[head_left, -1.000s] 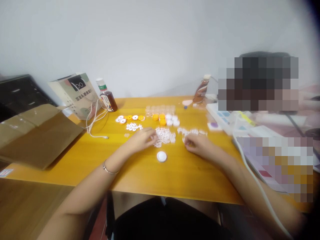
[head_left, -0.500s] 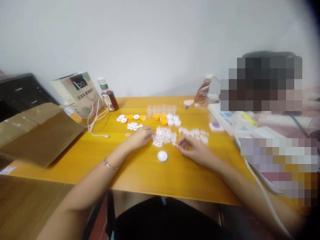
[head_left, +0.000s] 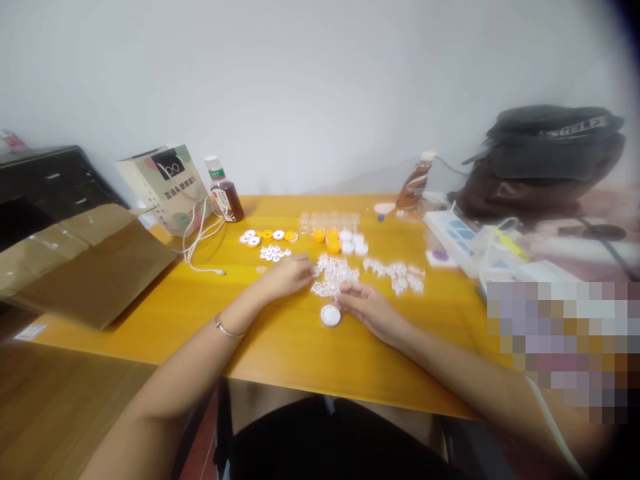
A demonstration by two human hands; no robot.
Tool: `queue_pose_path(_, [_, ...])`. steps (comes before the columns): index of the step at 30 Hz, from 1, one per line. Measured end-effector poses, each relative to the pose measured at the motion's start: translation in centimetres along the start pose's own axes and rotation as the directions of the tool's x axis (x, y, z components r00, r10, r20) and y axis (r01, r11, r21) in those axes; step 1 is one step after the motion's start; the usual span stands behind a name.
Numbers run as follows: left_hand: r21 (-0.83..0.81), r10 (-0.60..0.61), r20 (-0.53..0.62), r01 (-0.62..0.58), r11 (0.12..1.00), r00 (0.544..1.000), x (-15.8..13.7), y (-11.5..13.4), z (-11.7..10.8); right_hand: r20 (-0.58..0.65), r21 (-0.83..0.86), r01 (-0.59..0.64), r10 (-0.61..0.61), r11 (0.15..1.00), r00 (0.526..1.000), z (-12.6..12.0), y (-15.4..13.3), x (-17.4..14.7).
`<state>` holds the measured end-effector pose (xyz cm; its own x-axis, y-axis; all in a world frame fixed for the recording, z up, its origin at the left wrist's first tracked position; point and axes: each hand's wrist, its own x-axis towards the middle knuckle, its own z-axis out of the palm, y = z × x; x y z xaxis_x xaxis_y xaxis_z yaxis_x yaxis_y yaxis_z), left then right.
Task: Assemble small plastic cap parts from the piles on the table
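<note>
My left hand (head_left: 294, 273) lies at the left edge of a pile of small white openwork plastic pieces (head_left: 333, 272), its fingers bent inward. The fingertips are partly hidden, so whatever they may hold does not show. At the pile's lower right edge is my right hand (head_left: 367, 305), thumb and fingers drawn together just above a round white cap (head_left: 331, 316). Anything between those fingertips is too small and blurred to name. The cap rests flat on the table, between me and the pile.
Behind the pile stand orange caps (head_left: 333, 246), white caps (head_left: 354, 247) and clear cups (head_left: 327, 220). Orange and white rings (head_left: 267, 235) lie left of them; more white pieces (head_left: 397, 272) lie right. A dark bottle (head_left: 227, 200), cable (head_left: 200, 269), cardboard box (head_left: 100, 273) and power strip (head_left: 450, 240) surround the work area.
My right hand has moved left, from the pile's right side to just above the round white cap. My left hand stays beside the pile. The view has shifted slightly.
</note>
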<state>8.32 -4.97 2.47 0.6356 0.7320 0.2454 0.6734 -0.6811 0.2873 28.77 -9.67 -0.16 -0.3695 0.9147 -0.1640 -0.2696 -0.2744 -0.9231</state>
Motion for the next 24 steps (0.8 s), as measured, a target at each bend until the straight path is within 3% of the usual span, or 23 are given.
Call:
queue_pose_path(4, [-0.087,0.008,-0.057,-0.013,0.996,0.998,-0.1,1.1,-0.8,-0.031,0.019,0.026,-0.025,0.999,0.999,-0.2,0.0,0.0])
queue_pose_path(9, [-0.312,-0.048,-0.040,0.033,0.949,0.998,-0.2,2.6,-0.6,-0.019,0.010,0.026,-0.026,1.000,0.999,-0.4,0.0,-0.2])
queue_pose_path(17, [-0.713,-0.154,0.004,0.111,0.692,0.988,0.0,2.6,0.6,-0.015,-0.010,0.035,-0.035,0.999,0.999,-0.3,0.0,-0.2])
queue_pose_path(20, [-0.737,-0.170,-0.003,0.113,0.666,0.985,0.0,2.1,0.9,-0.024,-0.012,0.043,-0.043,0.999,0.999,-0.4,0.0,-0.2])
queue_pose_path(24, [-0.696,-0.133,0.015,0.106,0.710,0.991,0.0,2.2,0.7,-0.031,-0.014,0.051,-0.051,0.999,0.998,-0.5,0.1,-0.2])
